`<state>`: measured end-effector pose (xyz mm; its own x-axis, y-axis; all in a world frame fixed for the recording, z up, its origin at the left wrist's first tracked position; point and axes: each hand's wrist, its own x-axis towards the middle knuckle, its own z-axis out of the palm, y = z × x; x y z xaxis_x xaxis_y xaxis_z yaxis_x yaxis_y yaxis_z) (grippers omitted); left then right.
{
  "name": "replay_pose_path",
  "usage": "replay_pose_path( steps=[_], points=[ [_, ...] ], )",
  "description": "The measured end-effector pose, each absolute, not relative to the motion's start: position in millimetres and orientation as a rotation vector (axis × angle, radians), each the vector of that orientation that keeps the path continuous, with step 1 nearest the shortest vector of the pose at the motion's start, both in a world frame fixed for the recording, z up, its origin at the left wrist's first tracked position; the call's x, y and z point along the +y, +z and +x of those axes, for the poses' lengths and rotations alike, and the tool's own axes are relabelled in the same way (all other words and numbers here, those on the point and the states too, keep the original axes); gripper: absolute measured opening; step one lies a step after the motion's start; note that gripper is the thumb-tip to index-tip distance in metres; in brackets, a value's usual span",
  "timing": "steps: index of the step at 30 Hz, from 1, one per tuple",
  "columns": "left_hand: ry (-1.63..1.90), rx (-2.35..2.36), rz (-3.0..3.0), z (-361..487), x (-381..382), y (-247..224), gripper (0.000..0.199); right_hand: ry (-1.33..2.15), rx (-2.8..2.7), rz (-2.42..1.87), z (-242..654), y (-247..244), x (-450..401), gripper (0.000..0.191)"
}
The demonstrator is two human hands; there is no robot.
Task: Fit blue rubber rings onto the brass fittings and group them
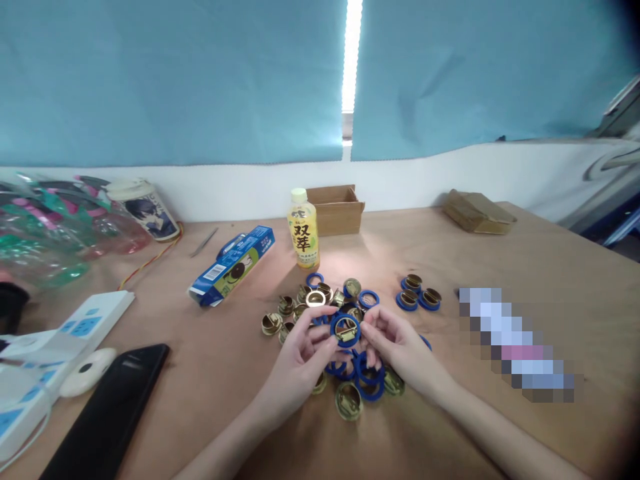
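Observation:
Between my two hands is a blue ring (345, 330) with a brass-coloured metal piece inside its opening. My left hand (305, 343) pinches the ring's left side between thumb and fingers. On the other side, the closed fingertips of my right hand (393, 337) grip its right edge. Loose blue rings (370, 380) and round brass-coloured metal pieces (349, 401) lie in a pile under and around both hands, partly hidden by them. Off to the right, 3 blue rings fitted with brass-coloured pieces (430, 298) form a small group.
Behind the pile stand a yellow drink bottle (303, 233) and an open cardboard box (335, 212). A blue carton (233, 265) lies to the left, with a black phone (107, 413) and white power strip (70, 360) nearer me. A brown package (477, 212) sits at back right.

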<state>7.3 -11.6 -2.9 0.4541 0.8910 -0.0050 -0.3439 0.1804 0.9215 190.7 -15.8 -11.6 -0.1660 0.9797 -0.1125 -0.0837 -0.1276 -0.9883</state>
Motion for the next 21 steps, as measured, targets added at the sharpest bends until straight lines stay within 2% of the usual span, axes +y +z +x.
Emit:
replay_pose_path(
  steps=[11, 21],
  points=[
    [0.972, 0.728, 1.014, 6.9, -8.0, -2.2, 0.039, 1.406, -1.234, -1.223, 189.8, -6.5, -16.7, 0.043],
    [0.907, 0.661, 1.087, 3.8, -10.4, -4.7, 0.039, 1.397, -1.345, -1.239, 191.1, -12.3, -20.9, 0.027]
  ],
)
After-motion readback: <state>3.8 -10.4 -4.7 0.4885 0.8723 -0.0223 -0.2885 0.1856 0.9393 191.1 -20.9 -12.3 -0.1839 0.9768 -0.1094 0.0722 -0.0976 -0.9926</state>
